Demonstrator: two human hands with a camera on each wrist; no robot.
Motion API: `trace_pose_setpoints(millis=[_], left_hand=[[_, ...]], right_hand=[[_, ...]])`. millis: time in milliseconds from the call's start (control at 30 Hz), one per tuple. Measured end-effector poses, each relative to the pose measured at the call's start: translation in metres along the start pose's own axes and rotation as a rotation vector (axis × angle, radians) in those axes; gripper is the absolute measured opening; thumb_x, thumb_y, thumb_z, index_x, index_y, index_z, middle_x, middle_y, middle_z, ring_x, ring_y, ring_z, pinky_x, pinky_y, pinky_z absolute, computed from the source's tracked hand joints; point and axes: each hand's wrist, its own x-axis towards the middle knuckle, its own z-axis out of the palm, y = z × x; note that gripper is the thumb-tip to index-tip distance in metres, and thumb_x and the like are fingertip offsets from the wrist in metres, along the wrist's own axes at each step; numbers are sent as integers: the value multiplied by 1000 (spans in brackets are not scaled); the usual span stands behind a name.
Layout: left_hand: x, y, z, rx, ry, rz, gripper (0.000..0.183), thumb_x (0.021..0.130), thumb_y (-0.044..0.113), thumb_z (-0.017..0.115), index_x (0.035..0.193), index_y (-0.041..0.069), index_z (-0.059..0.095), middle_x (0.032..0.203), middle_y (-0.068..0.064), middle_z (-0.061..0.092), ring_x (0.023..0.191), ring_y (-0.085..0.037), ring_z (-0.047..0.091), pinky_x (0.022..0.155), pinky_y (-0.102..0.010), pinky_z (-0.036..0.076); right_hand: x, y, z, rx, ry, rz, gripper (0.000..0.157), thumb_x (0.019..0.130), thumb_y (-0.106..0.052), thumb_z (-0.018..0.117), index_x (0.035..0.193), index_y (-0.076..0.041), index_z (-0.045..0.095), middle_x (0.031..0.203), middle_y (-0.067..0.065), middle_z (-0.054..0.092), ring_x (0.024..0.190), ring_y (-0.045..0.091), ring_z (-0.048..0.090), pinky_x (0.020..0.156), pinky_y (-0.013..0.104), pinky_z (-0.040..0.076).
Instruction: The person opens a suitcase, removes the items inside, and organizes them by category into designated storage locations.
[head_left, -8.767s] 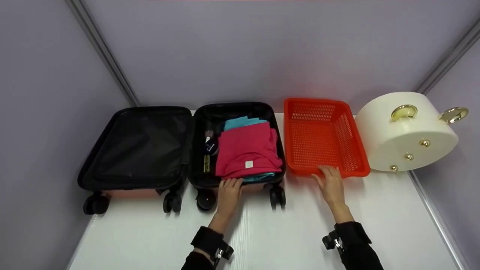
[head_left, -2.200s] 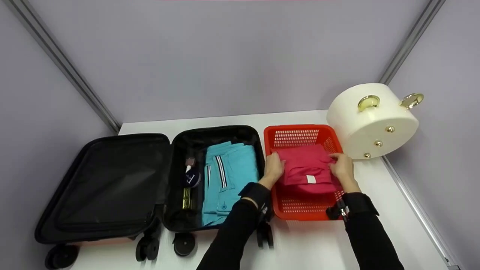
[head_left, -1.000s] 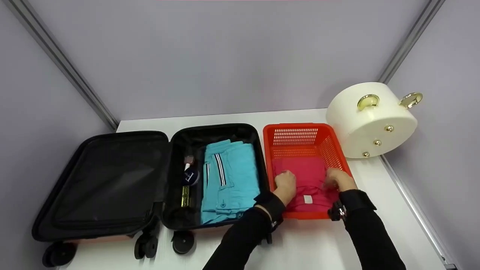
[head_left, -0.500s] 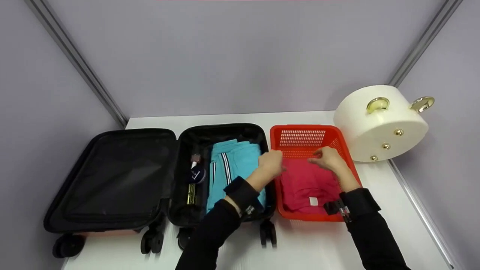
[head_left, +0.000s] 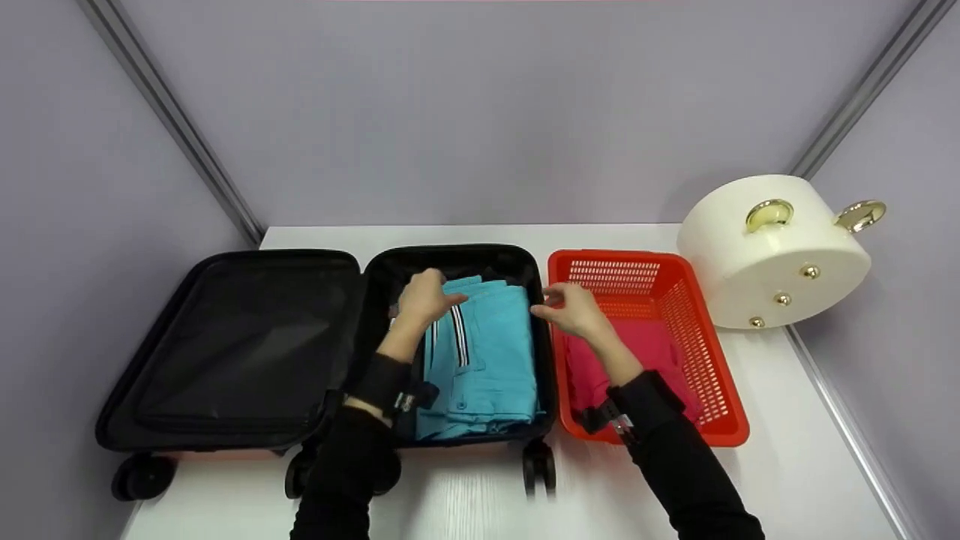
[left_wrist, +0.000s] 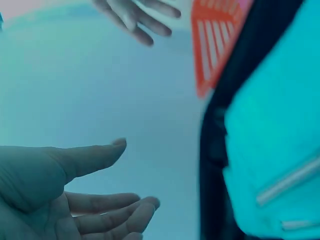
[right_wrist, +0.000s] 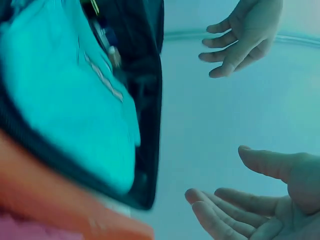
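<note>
Folded turquoise trousers (head_left: 491, 352) with a striped trim lie in the right half of an open black-lined suitcase (head_left: 457, 252). Over their upper left side is my left hand (head_left: 426, 300), thumb spread from the fingers and nothing held. My right hand (head_left: 574, 309) hovers at the border of suitcase and basket, palm turned towards the left hand, also holding nothing. Both wrist views show the fingers relaxed and apart from the cloth. A folded pink shirt (head_left: 645, 349) lies in the red basket (head_left: 716, 375), partly covered by my right forearm.
The suitcase's other half (head_left: 247, 345) lies flat on the left. Black wheels (head_left: 538, 465) stick out at the front. A white round case (head_left: 757, 255) with gold handles stands right of the basket. Small toiletries (right_wrist: 115, 56) sit beside the trousers, mostly hidden by my left arm in the head view.
The pink shirt has gone from the suitcase into the basket, uncovering the turquoise trousers. Both hands have let go of it and moved left, over the suitcase.
</note>
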Motion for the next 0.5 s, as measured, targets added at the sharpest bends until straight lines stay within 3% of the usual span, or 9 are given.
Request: trace_pose_setpoints(millis=[167, 267, 367, 500], left_hand=[[6, -39, 13, -97, -10, -110, 43, 77, 30, 68, 97, -6, 57, 92, -19, 58, 77, -27, 56, 65, -37, 45], [8, -60, 26, -147, -39, -172, 47, 76, 28, 68, 103, -9, 54, 97, -21, 57, 84, -28, 56, 71, -37, 45], [7, -76, 39, -149, -69, -203, 54, 76, 27, 69, 110, -11, 52, 102, -24, 57, 90, -31, 56, 75, -38, 44], [6, -88, 51, -119, -109, -232, 47, 76, 27, 69, 103, -9, 57, 88, -19, 59, 74, -28, 56, 64, -36, 44]], right_hand=[[10, -9, 27, -19, -39, 50, 53, 82, -23, 63, 122, 6, 46, 111, 23, 54, 98, 31, 53, 80, 39, 44], [15, -13, 41, -83, -83, 77, 55, 81, -26, 64, 121, 7, 47, 113, 23, 53, 102, 31, 51, 83, 39, 43], [18, -16, 52, -164, -121, 121, 59, 80, -29, 65, 121, 8, 46, 117, 24, 50, 105, 32, 49, 85, 39, 41], [26, -15, 66, -242, -148, 213, 63, 77, -31, 68, 119, 10, 45, 117, 24, 50, 100, 32, 52, 78, 40, 45]])
